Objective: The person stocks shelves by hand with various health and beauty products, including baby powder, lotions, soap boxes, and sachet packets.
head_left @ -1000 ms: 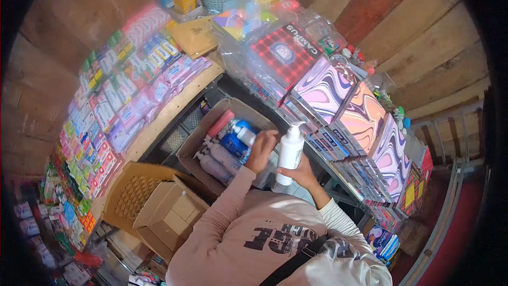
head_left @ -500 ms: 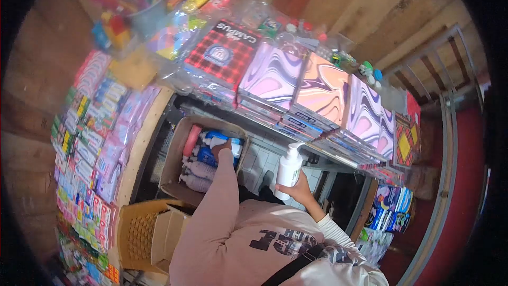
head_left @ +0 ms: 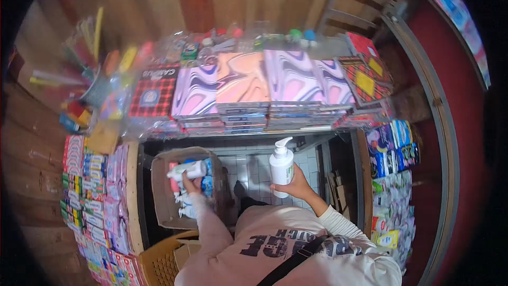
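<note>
My right hand point(head_left: 297, 185) is wrapped round the lower part of a white pump bottle point(head_left: 281, 165), held nearly upright in front of my body. Over the cardboard box point(head_left: 162, 204), my left hand point(head_left: 192, 184) grips a second white bottle point(head_left: 194, 169) that lies tilted on its side, its narrow end pointing left. Blue bottles point(head_left: 208, 184) stand in the box to the right of that hand. A pink bottle point(head_left: 174, 186) and pale pump bottles point(head_left: 187, 206) are beside and below it, partly hidden by my hand and sleeve.
Stacked notebooks point(head_left: 243, 82) line the shelf ahead, with a cup of straws or sticks point(head_left: 97, 87) at its left end. Packaged goods point(head_left: 98, 201) fill the left side; more packets point(head_left: 391, 151) hang or lie at right. A wicker basket point(head_left: 159, 259) stands below the box.
My left hand, earlier reaching among the bottles in the box, has come up holding a white bottle. My right hand still holds its pump bottle. The camera view has turned.
</note>
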`<action>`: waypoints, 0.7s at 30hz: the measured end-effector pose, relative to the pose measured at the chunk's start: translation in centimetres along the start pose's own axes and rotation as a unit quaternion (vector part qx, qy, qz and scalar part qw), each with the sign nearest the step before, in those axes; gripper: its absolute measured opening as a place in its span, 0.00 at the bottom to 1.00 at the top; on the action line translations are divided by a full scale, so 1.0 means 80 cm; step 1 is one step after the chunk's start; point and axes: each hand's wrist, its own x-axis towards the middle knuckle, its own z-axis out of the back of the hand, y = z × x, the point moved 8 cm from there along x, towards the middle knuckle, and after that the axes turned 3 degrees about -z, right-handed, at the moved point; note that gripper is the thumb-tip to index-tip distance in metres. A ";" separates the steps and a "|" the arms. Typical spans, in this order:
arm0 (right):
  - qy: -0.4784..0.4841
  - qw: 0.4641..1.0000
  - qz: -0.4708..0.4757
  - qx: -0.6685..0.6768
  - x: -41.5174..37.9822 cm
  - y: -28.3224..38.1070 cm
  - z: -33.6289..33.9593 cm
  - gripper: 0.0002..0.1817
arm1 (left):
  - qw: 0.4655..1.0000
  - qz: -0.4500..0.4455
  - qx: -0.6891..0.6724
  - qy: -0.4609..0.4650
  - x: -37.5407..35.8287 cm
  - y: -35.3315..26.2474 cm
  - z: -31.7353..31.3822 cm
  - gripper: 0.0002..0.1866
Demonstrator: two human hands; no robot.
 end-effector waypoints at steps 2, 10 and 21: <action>-0.045 0.998 0.037 0.014 -0.023 0.004 0.030 0.45 | 0.998 -0.027 0.061 0.001 -0.057 -0.057 -0.039 0.31; -0.101 0.985 0.090 0.110 -0.142 -0.011 0.153 0.36 | 0.990 -0.090 0.066 0.085 -0.189 -0.109 -0.178 0.31; -0.321 0.929 0.108 0.148 -0.343 -0.034 0.282 0.32 | 0.854 0.223 0.159 0.443 -0.511 0.186 -0.393 0.36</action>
